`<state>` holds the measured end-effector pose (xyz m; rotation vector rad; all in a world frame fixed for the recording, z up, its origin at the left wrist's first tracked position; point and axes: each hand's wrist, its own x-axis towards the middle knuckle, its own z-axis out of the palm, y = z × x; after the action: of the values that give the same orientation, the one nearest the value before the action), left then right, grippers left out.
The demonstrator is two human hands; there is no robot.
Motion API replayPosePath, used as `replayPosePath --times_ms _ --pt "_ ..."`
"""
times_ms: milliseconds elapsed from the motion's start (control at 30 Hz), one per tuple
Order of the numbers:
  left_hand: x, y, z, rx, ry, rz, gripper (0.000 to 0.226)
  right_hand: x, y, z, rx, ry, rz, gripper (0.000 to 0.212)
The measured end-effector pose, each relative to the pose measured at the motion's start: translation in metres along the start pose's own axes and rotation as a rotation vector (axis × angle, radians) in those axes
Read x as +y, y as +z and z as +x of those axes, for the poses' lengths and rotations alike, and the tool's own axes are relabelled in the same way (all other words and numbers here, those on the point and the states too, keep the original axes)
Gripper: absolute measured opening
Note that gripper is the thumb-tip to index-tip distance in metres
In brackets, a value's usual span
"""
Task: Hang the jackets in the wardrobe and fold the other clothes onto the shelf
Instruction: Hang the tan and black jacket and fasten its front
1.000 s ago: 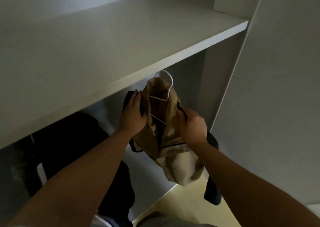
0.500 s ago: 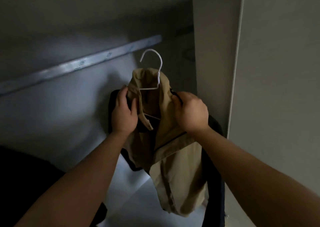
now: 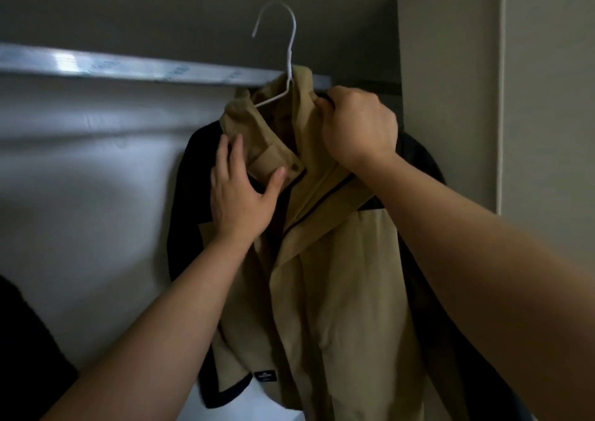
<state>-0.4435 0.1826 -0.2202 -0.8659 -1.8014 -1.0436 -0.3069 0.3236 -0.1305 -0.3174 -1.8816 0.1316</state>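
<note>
While the hanger (image 3: 291, 47) holds its hook above the rail (image 3: 128, 66), apparently not yet seated, the right hand (image 3: 359, 127) grips the jacket (image 3: 338, 292) collar and the left hand (image 3: 240, 195) lies flat on its shoulder. Risk: 1 misjudged lowering misses the rail, dropping the jacket.

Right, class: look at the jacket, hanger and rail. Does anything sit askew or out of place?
Yes. The tan jacket sits crooked on the white hanger: its collar is bunched round the hanger's neck where the right hand grips it, and one front panel folds across. The hook stands above the rail, not caught on it.
</note>
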Motion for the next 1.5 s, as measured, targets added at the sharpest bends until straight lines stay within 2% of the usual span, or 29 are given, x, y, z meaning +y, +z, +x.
replayPosePath --times_ms 200,300,500,733,867,967,1067,1200,1300,1367,1500 --pt "-0.007 -0.002 0.001 0.067 0.033 0.140 0.076 -0.011 0.012 0.012 -0.074 -0.010 -0.036 0.030" --pt "-0.014 0.002 -0.007 0.077 0.038 0.200 0.081 -0.012 0.023 0.005 -0.105 -0.037 -0.065 0.031" --pt "-0.021 0.005 -0.024 0.008 0.054 0.162 0.088 -0.009 0.036 -0.011 -0.190 -0.072 -0.101 0.032" --pt "-0.028 0.000 -0.046 -0.048 0.103 0.160 0.102 0.000 0.040 -0.023 -0.140 -0.157 -0.081 0.034" --pt "-0.041 -0.004 -0.064 0.005 0.052 0.204 0.096 0.002 0.042 -0.028 -0.123 -0.189 -0.088 0.037" --pt "-0.047 -0.006 -0.076 0.037 -0.068 0.246 0.090 0.007 0.042 -0.036 -0.104 -0.162 -0.037 0.038" --pt "-0.046 -0.007 -0.079 0.019 -0.197 0.263 0.077 0.011 0.040 -0.057 0.007 -0.108 -0.002 0.043" --pt "-0.038 -0.016 -0.068 0.051 -0.164 0.223 0.048 0.009 0.040 -0.101 0.212 -0.046 -0.033 0.051" --pt "-0.029 -0.024 -0.055 0.094 -0.147 0.173 0.037 0.008 0.048 -0.141 0.305 0.083 0.077 0.057" --pt "-0.021 -0.026 -0.048 0.098 -0.120 0.165 0.033 0.006 0.059 -0.170 0.261 0.243 0.236 0.065" --pt "0.002 -0.023 -0.031 0.108 -0.049 0.175 0.026 -0.012 0.086 -0.213 0.005 0.525 0.549 0.075"
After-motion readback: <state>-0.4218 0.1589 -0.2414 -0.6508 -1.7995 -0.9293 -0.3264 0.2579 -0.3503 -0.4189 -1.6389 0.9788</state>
